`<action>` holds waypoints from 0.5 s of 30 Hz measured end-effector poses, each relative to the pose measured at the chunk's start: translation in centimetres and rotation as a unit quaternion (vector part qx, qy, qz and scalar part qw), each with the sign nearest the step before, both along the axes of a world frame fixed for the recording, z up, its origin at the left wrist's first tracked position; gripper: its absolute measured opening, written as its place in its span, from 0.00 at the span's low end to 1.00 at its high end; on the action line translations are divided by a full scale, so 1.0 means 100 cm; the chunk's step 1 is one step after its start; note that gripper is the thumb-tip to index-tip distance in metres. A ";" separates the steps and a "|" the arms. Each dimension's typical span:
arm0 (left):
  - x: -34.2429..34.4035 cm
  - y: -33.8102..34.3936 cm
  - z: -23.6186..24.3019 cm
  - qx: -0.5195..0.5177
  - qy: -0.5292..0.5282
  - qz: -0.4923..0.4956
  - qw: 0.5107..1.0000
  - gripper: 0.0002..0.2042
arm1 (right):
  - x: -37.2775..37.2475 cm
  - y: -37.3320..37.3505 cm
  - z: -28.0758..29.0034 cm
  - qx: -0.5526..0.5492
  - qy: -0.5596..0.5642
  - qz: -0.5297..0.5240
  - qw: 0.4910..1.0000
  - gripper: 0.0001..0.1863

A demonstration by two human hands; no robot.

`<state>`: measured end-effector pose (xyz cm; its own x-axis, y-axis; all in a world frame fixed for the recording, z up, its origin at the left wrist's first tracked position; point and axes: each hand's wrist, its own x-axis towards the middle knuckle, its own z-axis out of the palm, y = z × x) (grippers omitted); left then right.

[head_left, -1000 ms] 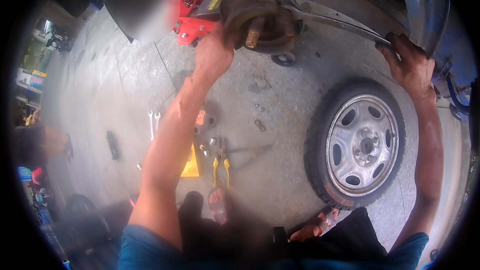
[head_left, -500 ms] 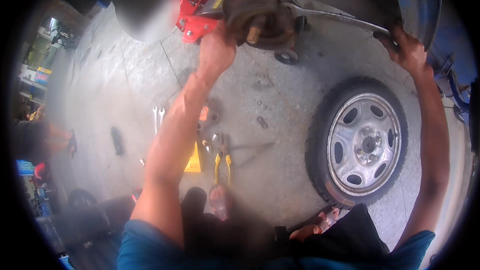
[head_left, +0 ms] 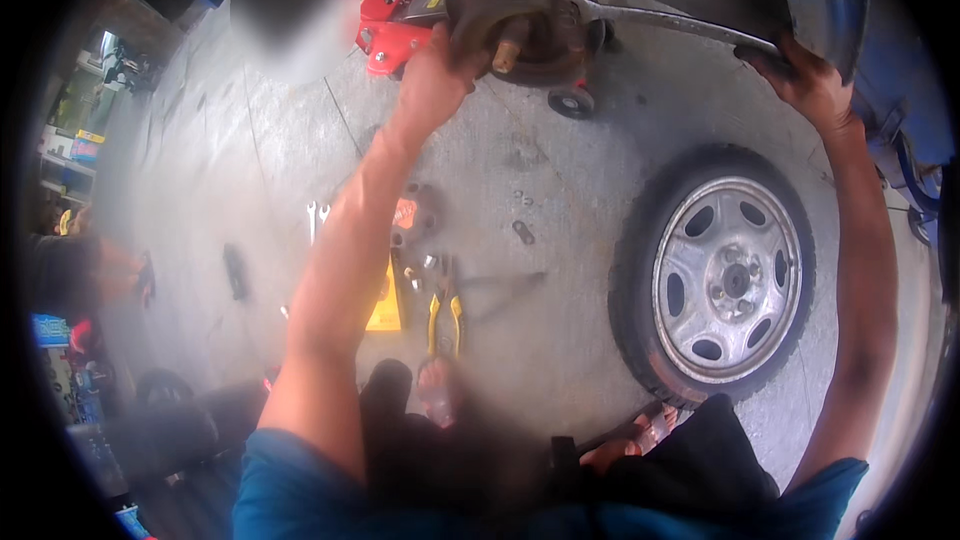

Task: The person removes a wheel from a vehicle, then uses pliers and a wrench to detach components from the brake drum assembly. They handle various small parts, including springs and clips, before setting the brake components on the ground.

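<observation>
The person's left arm reaches up from the lower edge and slants rightward, its left hand [head_left: 435,85] against the near left rim of the rusty wheel hub [head_left: 508,25]. The hub hides most of that hand's fingers, so whether they grip or merely press cannot be told. The right arm rises on the other side, nearly upright along the forearm, with the wrist turned inward and the right hand [head_left: 820,92] level with the left. Its fingers are curled about the end of a long metal bar [head_left: 690,25], which runs leftward from them to the hub, just right of the left fingers.

Up and left of the left fingers, close by, sits a red floor jack [head_left: 395,45]. Below the right fingers, well apart from them, a wheel with a tyre [head_left: 735,275] lies flat on the floor [head_left: 560,340]. Yellow-handled pliers [head_left: 446,315] lie far below the left fingers.
</observation>
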<state>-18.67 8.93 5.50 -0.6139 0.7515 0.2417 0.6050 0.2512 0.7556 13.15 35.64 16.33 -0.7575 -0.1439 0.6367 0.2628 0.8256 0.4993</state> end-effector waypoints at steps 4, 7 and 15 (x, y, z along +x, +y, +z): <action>-0.006 0.006 -0.017 0.020 -0.007 0.040 0.999 0.21 | 0.001 -0.040 0.003 -0.113 0.022 -0.049 0.992 0.18; -0.001 0.005 -0.013 0.053 -0.112 0.028 0.992 0.19 | 0.013 -0.077 -0.030 -0.168 0.002 -0.133 0.977 0.18; -0.004 -0.042 0.034 -0.051 -0.028 -0.048 0.997 0.18 | 0.023 -0.145 -0.072 -0.440 0.053 -0.104 0.890 0.15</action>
